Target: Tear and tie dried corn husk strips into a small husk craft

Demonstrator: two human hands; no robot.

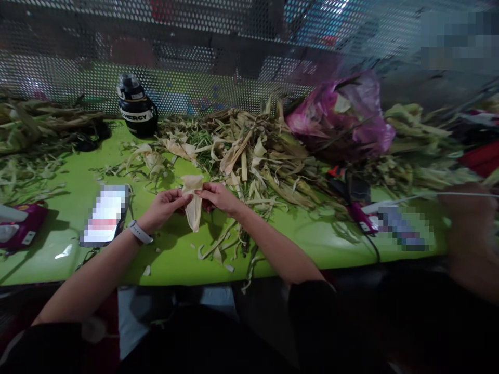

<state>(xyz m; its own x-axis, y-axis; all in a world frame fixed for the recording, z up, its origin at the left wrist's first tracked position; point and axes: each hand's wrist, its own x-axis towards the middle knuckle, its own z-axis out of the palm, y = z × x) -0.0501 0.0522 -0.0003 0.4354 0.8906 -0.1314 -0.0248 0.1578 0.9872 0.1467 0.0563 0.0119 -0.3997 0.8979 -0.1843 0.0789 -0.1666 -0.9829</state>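
A pale corn husk (193, 208) hangs between my two hands above the green table (163, 259), its narrow end pointing down. My left hand (166, 205) pinches its left side, thumb in front. On the other side my right hand (219, 197) is closed on the husk's right edge, the thumb and fingertips meeting near its upper half. Behind the hands lies a heap of dry corn husks and stalks (280, 161), with loose strips (220, 249) scattered to the right and below my hands.
A black jug (138, 111) stands at the back left. A phone (105, 215) lies left of my hands, near a magenta box (25, 226). To the right are a pink plastic bag (343, 114), another phone (403, 226) and another person's arm (470, 228). A perforated metal panel (218, 52) rises behind.
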